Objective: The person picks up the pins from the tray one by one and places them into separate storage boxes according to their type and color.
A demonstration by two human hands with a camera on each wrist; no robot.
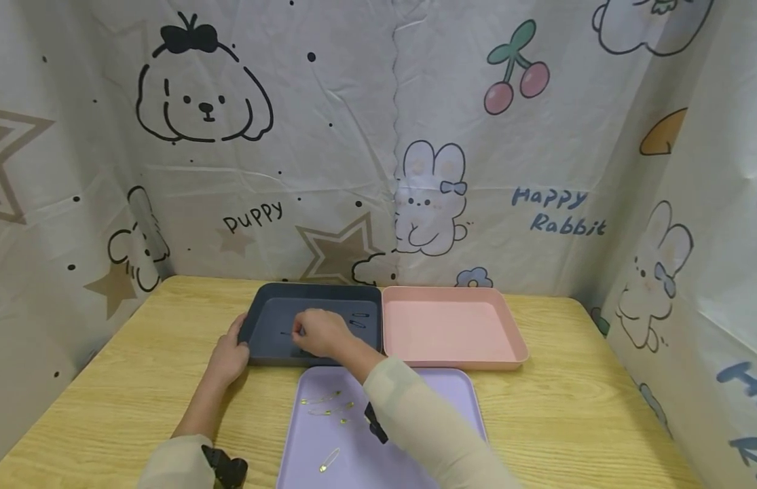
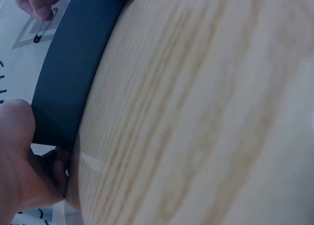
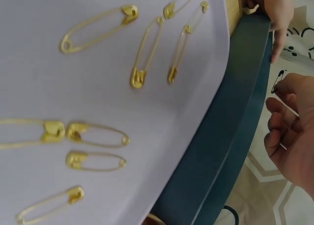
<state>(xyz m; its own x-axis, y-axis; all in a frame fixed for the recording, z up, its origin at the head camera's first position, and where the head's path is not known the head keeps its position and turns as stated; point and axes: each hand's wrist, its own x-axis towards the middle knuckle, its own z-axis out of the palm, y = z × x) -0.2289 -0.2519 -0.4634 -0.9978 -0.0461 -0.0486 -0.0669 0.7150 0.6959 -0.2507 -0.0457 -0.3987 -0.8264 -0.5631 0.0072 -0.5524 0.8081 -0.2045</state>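
Head | right hand pinches black pin over dark tray | left hand grips tray's left end | best released low

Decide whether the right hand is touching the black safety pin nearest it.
Touching. The right wrist view shows the right hand pinching the black safety pin at its fingertips.
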